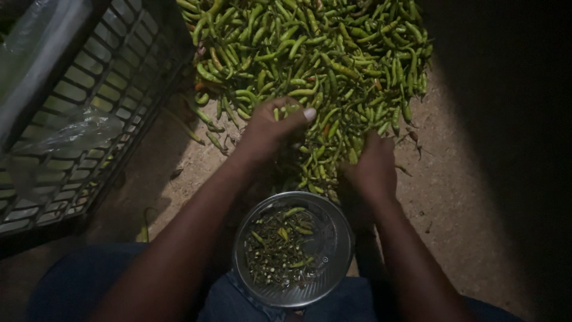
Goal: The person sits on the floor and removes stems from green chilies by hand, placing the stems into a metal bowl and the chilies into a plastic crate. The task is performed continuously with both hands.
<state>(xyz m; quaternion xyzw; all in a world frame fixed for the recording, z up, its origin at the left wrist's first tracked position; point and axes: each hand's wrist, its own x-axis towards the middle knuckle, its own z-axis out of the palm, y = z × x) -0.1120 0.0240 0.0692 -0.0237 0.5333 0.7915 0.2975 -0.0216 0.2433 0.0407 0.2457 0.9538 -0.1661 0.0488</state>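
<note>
— What are the hands doing?

— The left hand [271, 128] reaches forward, palm down, fingers curled around a few chillies at the near edge of the chilli pile [316, 53], thumb laid across them. The right hand [372, 167] rests knuckles up, lower on the same edge; its fingers are buried in chillies, so I cannot tell whether it grips any.

— And around them?

— The pile spreads over the dirt floor [453, 203] toward the far edge. A round metal bowl [333, 238] of stems sits between the forearms, on the lap. A dark plastic crate [113, 77] stands at the left.
</note>
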